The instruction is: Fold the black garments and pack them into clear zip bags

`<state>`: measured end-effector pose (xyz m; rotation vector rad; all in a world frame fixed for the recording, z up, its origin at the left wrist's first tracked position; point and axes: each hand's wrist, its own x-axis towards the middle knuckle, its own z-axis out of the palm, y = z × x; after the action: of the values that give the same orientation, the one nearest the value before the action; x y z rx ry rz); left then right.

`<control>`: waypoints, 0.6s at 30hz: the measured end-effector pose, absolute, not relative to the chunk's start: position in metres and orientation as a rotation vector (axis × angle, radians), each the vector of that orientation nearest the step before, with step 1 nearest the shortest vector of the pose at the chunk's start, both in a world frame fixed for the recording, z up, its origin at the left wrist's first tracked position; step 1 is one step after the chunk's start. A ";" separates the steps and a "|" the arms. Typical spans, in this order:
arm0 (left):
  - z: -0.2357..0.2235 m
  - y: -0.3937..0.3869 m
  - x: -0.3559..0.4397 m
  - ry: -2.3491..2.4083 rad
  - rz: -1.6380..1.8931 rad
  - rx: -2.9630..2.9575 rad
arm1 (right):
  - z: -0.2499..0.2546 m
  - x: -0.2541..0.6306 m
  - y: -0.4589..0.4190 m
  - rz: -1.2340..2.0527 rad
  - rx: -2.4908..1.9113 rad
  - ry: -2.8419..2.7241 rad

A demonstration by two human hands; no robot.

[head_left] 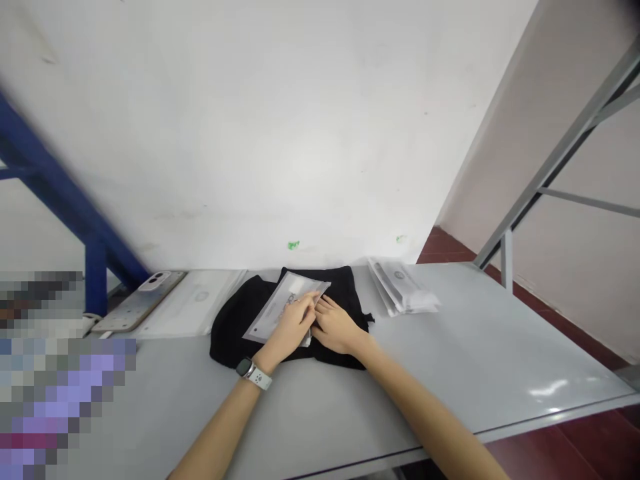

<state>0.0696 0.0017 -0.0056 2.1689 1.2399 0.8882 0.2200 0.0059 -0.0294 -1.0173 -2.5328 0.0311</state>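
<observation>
A frosted plastic bag (269, 311) with dark printing lies at a slant on black folded cloth (233, 327). My left hand (294, 325), below a wrist with a watch, rests over the bag with its fingers bent at the bag's right edge. Close against it, my right hand (337, 327) has its fingers curled together at the same edge, over the black cloth. Both sets of fingertips meet there and partly hide each other. What is inside the bag cannot be made out.
Right of the cloth sits a small pile of frosted bags (405, 287). Flat frosted bags (193, 300) lie at the left, beside a phone (140, 303). A white wall (300, 133) backs the grey table (480, 347). A blue frame post (95, 247) stands at left.
</observation>
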 end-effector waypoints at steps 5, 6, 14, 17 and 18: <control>0.000 -0.003 0.071 1.151 0.870 2.195 | -0.028 0.217 0.005 0.046 -1.023 -2.527; 0.001 -0.004 0.073 1.132 0.848 2.213 | -0.030 0.217 0.006 0.038 -1.097 -2.480; -0.006 -0.009 0.080 1.258 0.823 2.350 | -0.027 0.239 -0.004 0.066 -1.151 -2.397; -0.010 -0.010 0.082 1.313 0.813 2.385 | -0.027 0.244 -0.006 0.034 -1.186 -2.375; -0.011 -0.010 0.083 1.317 0.806 2.402 | -0.028 0.244 -0.005 0.023 -1.187 -2.379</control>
<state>0.0827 -0.0104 -0.0107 2.4016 1.3174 0.8063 0.2443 -0.0050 -0.0281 -1.1868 -2.3791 0.0233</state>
